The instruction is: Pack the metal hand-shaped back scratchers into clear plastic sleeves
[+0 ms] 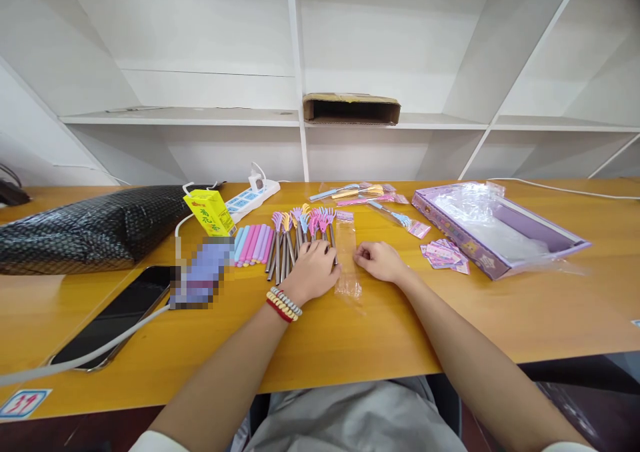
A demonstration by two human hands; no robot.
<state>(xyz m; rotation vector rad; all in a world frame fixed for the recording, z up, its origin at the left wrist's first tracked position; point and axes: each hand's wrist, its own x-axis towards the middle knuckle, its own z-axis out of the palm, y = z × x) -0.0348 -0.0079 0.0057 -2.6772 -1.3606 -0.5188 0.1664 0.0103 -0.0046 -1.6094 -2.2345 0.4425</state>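
Several metal rods with small coloured hand-shaped heads (287,224) lie side by side at the middle of the table. My left hand (314,269) rests over their lower right ends, fingers apart. To its right lies a flat clear plastic bag (346,245) with a pink top strip. My right hand (377,261) is at the bag's right edge, its fingers curled together; what they pinch, if anything, is too small to make out. Pastel tubes (254,244) lie in a row left of the rods. Small pink cards (444,255) are piled further right.
Bagged pieces (357,193) lie behind. A purple box (480,239) with clear plastic stands right. On the left are a yellow box (209,212), a power strip (253,199), a phone (117,319), a cable and a black wrapped package (95,232). Shelving (225,115) rises behind.
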